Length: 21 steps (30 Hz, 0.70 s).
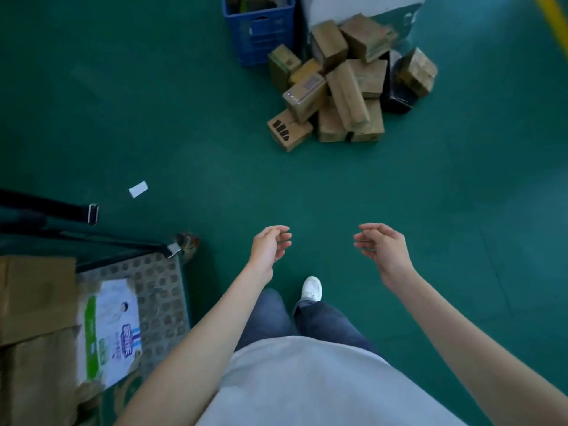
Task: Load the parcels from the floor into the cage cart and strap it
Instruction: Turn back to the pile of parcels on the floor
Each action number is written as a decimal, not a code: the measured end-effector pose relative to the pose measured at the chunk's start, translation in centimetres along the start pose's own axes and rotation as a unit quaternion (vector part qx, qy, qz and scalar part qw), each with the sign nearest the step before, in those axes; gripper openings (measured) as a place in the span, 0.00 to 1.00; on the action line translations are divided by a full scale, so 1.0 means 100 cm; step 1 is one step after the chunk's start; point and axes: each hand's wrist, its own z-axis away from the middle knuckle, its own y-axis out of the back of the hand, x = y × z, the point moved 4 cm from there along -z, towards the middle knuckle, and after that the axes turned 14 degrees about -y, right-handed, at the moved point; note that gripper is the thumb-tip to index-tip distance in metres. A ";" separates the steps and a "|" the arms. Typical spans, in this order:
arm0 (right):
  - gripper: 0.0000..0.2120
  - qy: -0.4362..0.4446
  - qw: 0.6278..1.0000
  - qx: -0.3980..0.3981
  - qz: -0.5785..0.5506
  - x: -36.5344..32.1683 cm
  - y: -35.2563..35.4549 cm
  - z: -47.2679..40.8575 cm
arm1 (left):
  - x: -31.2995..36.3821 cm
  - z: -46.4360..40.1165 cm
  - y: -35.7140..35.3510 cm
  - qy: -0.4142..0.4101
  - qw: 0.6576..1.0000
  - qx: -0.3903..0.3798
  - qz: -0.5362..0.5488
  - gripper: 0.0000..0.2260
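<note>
A heap of several brown cardboard parcels (344,87) lies on the green floor ahead, with a black box (398,96) at its right side. The cage cart (163,299) with a perforated metal deck stands at the lower left and holds brown boxes (33,296) and a white printed pack (110,327). Black straps with metal buckles (92,214) hang across the cart's open side. My left hand (270,247) and my right hand (382,245) hover over bare floor, well short of the heap, fingers loosely curled and holding nothing.
A blue plastic crate (261,29) with items inside stands left of the heap, against a white wall (353,7). A white scrap of paper (138,189) lies on the floor. A yellow floor line (553,16) runs at the top right. My white shoe (312,289) steps forward.
</note>
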 end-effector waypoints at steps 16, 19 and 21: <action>0.09 -0.015 0.994 0.072 -0.079 -0.189 0.058 -0.148 | 0.119 -0.206 -0.148 0.015 0.994 -0.008 -0.112 0.12; 0.09 -0.020 0.993 0.079 -0.087 -0.235 0.062 -0.177 | 0.148 -0.245 -0.171 0.024 0.990 -0.005 -0.138 0.12; 0.10 -0.022 0.993 0.078 -0.085 -0.255 0.063 -0.191 | 0.163 -0.264 -0.182 0.026 0.989 -0.002 -0.147 0.11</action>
